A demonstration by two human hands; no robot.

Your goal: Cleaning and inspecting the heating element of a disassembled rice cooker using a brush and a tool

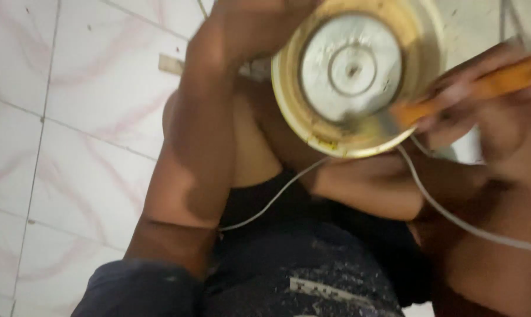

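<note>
A round yellowish housing [289, 88] with a grey metal disc [350, 67] set in its middle is held up close to the camera. My left hand [250, 26] grips it from the upper left rim. My right hand [482, 100], blurred, holds an orange-handled tool [500, 82] whose tip rests at the housing's lower right edge. A thin white wire [441, 208] hangs from the housing and trails across my lap.
White floor tiles with faint pink veining [83, 117] lie to the left. My bent legs and dark shorts [300, 270] fill the lower middle. A small flat strip [170, 63] lies on the floor behind my left arm.
</note>
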